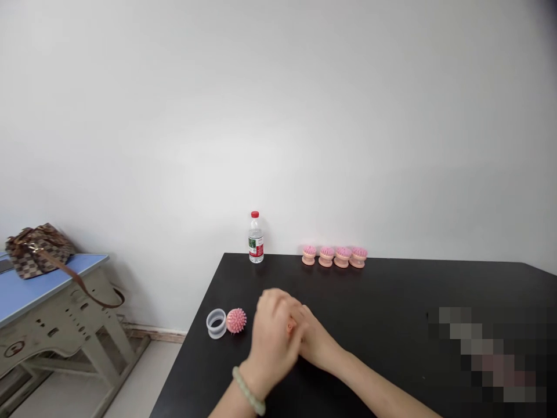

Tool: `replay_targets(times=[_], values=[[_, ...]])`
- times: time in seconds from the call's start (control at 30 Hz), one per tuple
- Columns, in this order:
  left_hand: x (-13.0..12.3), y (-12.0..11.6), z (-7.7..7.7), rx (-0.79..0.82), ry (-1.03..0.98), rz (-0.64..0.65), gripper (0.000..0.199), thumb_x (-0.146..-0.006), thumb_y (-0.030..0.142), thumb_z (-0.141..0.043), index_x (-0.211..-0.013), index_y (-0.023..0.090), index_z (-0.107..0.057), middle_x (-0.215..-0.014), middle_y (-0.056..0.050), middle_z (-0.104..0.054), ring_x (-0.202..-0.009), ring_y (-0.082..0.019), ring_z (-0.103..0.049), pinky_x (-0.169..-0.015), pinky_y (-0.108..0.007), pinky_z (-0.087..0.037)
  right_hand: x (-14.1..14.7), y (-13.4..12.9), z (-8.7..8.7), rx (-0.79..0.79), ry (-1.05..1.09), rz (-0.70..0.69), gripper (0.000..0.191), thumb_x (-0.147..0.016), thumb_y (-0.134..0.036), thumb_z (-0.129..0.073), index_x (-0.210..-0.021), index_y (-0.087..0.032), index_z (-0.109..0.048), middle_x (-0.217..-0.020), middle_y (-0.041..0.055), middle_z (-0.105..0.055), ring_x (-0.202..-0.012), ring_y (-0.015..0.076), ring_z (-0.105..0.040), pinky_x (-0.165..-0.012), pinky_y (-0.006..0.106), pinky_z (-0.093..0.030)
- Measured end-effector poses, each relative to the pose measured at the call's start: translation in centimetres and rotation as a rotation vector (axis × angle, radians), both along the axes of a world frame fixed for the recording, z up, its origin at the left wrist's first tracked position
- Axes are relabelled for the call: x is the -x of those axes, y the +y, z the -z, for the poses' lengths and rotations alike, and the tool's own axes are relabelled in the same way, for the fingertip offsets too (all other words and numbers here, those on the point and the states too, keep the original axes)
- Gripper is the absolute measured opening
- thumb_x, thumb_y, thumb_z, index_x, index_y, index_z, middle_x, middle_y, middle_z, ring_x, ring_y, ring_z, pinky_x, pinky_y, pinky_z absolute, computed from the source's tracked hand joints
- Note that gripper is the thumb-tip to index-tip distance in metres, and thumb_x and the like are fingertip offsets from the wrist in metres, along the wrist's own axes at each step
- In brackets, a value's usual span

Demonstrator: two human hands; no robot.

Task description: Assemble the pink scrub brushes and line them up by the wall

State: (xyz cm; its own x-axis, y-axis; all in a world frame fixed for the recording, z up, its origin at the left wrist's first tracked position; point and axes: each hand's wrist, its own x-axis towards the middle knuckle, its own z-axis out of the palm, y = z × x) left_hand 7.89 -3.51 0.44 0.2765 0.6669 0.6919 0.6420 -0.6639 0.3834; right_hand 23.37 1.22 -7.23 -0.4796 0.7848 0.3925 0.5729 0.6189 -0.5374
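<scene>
Black bench (391, 290) before a white wall. Left hand (272, 342) and right hand (317, 345) clasped, fingers (272, 299) together, nothing visible between them; a pink spiked rubber ball (236, 320) and clear plastic ring (216, 323) lie just beside, on the bench.

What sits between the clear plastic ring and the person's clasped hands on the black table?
The head view shows a pink spiky ball there, right beside the clear plastic ring, with the clasped hands just to its right on the black table.

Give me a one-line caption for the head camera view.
Clasped hands over a black table beside a pink spiky ball and clear plastic ring.
</scene>
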Motion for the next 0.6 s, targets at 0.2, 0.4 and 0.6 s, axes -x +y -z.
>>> replay_targets(times=[0.2, 0.4, 0.6], values=[[7.7, 0.7, -4.0, 0.403, 0.174, -0.306, 0.051, -0.072, 0.019, -0.066, -0.121, 0.021, -0.057, -0.126, -0.01, -0.06, -0.115, -0.031, -0.057, -0.094, -0.042, -0.047, -3.4, -1.2, -0.7, 0.152, 0.006, 0.143, 0.042, -0.073, -0.01, -0.058, -0.113, -0.024, -0.058, -0.115, 0.0079, -0.062, -0.107, 0.0275, -0.057, -0.095, 0.045, -0.049], [12.8, 1.0, -2.1, 0.66, 0.336, -0.497, 0.068, -0.057, 0.011, -0.072, -0.123, 0.014, -0.057, -0.13, -0.016, -0.06, -0.115, -0.036, -0.058, -0.09, -0.041, -0.045, -2.6, -1.8, -1.7, 0.115, 0.045, 0.123, 0.054, -0.073, -0.015, -0.07, -0.125, -0.024, -0.055, -0.135, 0.0113, -0.055, -0.132, 0.0332, -0.043, -0.108, 0.052, -0.041], [12.7, 1.6, 1.3, 0.69, 0.326, -0.466, 0.049, -0.065, 0.008, -0.065, -0.111, 0.02, -0.058, -0.118, -0.007, -0.065, -0.111, -0.024, -0.061, -0.092, -0.03, -0.043, 1.8, -2.4, -4.5, 0.11, -0.058, -0.071, 0.066, -0.079, -0.021, -0.071, -0.14, -0.024, -0.047, -0.147, 0.0121, -0.045, -0.138, 0.031, -0.038, -0.111, 0.05, -0.04]])
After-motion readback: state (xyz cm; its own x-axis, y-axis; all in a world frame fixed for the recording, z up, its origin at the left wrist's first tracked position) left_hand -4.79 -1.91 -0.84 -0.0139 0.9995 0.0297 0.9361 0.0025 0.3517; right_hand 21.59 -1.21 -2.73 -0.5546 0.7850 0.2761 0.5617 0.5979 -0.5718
